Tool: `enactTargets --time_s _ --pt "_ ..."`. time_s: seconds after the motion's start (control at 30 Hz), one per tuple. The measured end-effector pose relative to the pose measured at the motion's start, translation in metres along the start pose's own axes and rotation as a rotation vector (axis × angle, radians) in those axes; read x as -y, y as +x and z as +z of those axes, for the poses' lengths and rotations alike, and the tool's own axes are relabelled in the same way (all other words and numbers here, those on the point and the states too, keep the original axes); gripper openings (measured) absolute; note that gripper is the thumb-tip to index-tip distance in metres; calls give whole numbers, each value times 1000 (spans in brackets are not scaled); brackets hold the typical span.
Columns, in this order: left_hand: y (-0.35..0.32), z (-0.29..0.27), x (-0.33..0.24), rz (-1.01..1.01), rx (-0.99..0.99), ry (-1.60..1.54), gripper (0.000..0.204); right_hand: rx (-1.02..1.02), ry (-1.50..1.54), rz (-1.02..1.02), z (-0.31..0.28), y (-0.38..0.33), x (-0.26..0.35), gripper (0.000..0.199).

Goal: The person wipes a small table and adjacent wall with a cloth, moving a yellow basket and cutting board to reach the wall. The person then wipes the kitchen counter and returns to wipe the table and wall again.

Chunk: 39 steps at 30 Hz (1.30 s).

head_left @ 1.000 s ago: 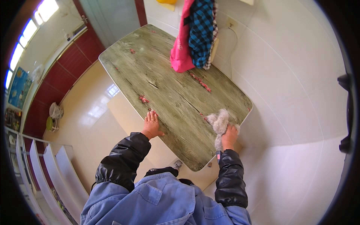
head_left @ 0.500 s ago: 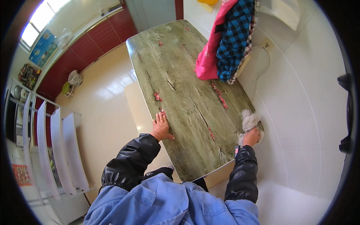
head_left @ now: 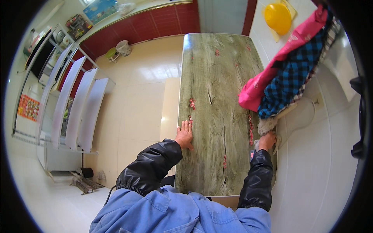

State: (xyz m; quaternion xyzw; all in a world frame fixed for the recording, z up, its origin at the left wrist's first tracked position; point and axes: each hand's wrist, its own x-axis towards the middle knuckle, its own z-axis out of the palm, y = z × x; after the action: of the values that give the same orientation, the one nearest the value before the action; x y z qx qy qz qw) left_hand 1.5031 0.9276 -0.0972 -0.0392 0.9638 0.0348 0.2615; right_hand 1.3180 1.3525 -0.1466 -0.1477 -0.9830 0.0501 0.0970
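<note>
At the near end of a long green, wood-grained worktop, a person in a blue jacket with black sleeves leans over it. The left hand lies flat and open, fingers spread, at the worktop's left edge. The right hand is closed around a pale, fluffy cloth at the right edge, pressing it to the surface. Small red smears dot the worktop, one just beyond the left fingertips, a line of them just left of the cloth.

Farther along the right edge, a pink garment and a blue checked one hang down over the worktop. Past the far right corner, a yellow bowl-shaped thing sits on a white surface. Away to the left, across the cream floor, a blue rectangular picture rests above dark red wall tiles, and an orange-red rectangular sign shows low beside white slanted shelves.
</note>
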Motion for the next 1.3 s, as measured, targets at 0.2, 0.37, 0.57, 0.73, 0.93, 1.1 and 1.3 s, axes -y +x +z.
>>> enactTargets --time_s 0.2,0.37,0.57,0.73,0.93,1.1,1.3 --pt "-4 -4 -3 -10 -19 -4 147 -64 14 -136 31 41 36 36" --pt "-3 -5 -5 -28 -6 8 147 -83 74 -161 57 71 56 39" --pt "-4 -11 -8 -38 9 25 146 -303 138 -461 71 103 80 36" --pt "-4 -11 -10 -41 31 38 146 -131 176 -414 57 108 114 35" --pt "-3 -8 -12 -40 11 22 147 6 203 -574 32 54 156 36" --pt "-4 -10 -9 -35 14 7 148 -7 263 -667 18 -11 149 47" --pt "-5 -4 2 -42 -40 -40 153 1 292 -612 -7 -51 79 51"
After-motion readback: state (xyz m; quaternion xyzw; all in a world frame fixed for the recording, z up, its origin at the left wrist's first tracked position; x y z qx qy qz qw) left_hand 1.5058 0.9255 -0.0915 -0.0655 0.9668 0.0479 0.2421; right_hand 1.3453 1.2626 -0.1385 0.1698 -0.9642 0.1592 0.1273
